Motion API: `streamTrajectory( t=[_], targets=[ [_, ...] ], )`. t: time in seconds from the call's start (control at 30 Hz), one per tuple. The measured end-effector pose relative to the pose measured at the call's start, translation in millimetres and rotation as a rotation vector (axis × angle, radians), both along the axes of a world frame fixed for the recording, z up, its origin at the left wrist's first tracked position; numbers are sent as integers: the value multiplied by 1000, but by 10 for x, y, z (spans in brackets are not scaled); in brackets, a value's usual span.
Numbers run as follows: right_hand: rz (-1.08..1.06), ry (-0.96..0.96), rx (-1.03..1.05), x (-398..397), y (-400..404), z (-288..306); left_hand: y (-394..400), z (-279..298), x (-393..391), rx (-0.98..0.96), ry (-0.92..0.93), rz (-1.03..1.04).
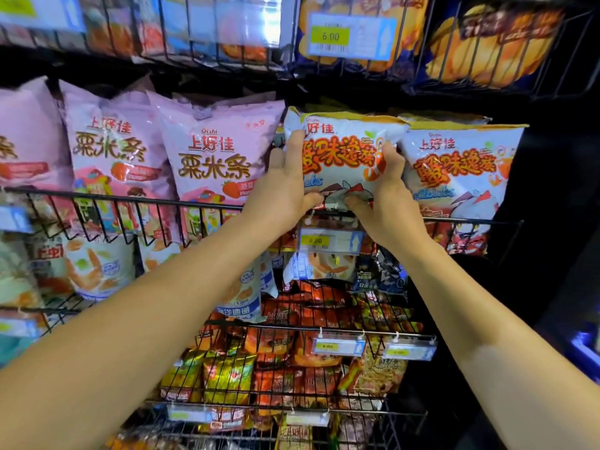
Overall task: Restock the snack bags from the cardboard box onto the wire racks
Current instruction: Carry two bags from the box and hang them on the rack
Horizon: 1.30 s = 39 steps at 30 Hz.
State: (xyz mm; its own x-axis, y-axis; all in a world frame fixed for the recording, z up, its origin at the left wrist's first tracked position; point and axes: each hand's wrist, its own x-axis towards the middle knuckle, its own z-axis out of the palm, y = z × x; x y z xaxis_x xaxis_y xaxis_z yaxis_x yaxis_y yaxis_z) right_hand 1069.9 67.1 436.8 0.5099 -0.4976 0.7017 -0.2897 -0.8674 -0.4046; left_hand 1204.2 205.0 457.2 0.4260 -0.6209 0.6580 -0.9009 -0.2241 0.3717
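The white snack bag (pixel 341 157) is held from both sides above the front rail of the middle wire rack (pixel 130 199). The left hand (pixel 285 186) is laid along the bag's left edge with its fingers nearly straight and reaching up towards the top corner, while its thumb is tucked under the bottom edge. The right hand (pixel 383 193) is closed more tightly: its fingers are curled round the bag's right edge and its thumb is pressed into the crumpled lower corner. The bag is held upright, label forward, just beside a matching white bag (pixel 461 170) that stands at the right end of the same rack, and next to the pink strawberry snack bags (pixel 211 154) that fill the rack's left part. The step in hand is judged to be the seating of this bag in its slot. It would be done best if the bottom edge were lowered behind the front rail first, the bag kept square to its neighbour, and the grip kept light so that the contents are not crushed. A price tag (pixel 329 241) is clipped to the rail directly below the hands and should not be knocked. The cardboard box is not in view.
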Motion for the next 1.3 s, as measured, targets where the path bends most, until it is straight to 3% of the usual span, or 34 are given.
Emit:
streamTrajectory(
  t=[0.17,0.37,0.63,0.77,0.87,1.07,1.3],
  targets=[
    [96,24,15,-157,48,127,83,114,-16,-58,99,-120],
    [89,-181,74,-179,134,342,81,324,12,-235,102,-123],
    [-72,29,-64,-216,164,509,42,304,-74,-119,68,17],
    [-222,74,-252,-354,238,589,231,377,-313,-39,-71,220],
    [-216,70,-357,-536,323,579,397,398,-531,47,-169,313],
    [-63,148,-419,-1206,603,347,885,168,-1144,154,-322,234],
    [-133,339,-400,-2562,1164,-81,1368,-455,-2196,267,-301,122]
  ],
)
